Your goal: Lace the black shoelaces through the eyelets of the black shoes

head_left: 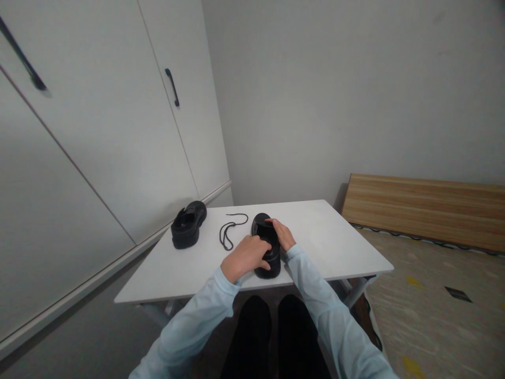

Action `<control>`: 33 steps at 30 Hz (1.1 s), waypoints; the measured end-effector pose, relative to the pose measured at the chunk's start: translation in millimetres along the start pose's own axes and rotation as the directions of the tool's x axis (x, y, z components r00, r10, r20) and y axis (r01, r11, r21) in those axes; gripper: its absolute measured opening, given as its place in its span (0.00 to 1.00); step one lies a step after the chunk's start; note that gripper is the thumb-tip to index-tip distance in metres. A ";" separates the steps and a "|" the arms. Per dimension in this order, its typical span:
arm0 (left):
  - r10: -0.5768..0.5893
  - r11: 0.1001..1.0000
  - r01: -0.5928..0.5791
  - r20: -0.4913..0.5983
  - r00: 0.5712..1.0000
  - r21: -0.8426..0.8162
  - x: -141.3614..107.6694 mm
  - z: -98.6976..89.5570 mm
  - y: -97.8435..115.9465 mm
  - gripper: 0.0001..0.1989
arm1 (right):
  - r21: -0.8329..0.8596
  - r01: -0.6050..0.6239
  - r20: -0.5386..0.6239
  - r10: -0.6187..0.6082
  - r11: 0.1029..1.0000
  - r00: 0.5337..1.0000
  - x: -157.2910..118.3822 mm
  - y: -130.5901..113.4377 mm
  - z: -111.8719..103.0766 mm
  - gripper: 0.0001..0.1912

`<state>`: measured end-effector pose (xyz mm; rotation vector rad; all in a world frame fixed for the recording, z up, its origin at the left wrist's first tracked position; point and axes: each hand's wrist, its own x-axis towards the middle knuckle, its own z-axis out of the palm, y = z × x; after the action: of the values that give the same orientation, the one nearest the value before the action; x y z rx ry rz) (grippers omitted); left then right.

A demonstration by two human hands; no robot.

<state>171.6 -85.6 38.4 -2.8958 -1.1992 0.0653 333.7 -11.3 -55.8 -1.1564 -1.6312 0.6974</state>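
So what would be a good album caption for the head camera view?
Two hands on a black shoe, a loose lace and second shoe beside it on a white table.

We see two black shoes (185, 227), one dark lace (229, 226), one white table (315, 237) and two black handles (172, 87).

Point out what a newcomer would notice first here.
Likely the black shoe near the front edge of the white table, with the left hand and right hand on it. Next, a loose black lace just left of it, and a second shoe at the table's left side.
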 end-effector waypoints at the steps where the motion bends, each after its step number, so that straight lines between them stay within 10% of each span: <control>1: -0.004 1.000 0.004 -0.003 1.000 -0.003 0.3 1.2 -0.4 0.14 | 0.002 -0.002 -0.001 0.002 1.000 1.000 0.0 0.0 0.1 0.30; 33: 0.152 0.982 -0.121 0.222 0.963 -0.148 23.6 9.6 -15.7 0.13 | 0.052 -0.006 -0.022 0.007 0.999 1.000 0.9 7.2 1.8 0.27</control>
<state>176.8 -57.9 28.3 -3.1582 -1.0647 0.3484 334.6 -7.6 -62.3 -1.1289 -1.5822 0.7250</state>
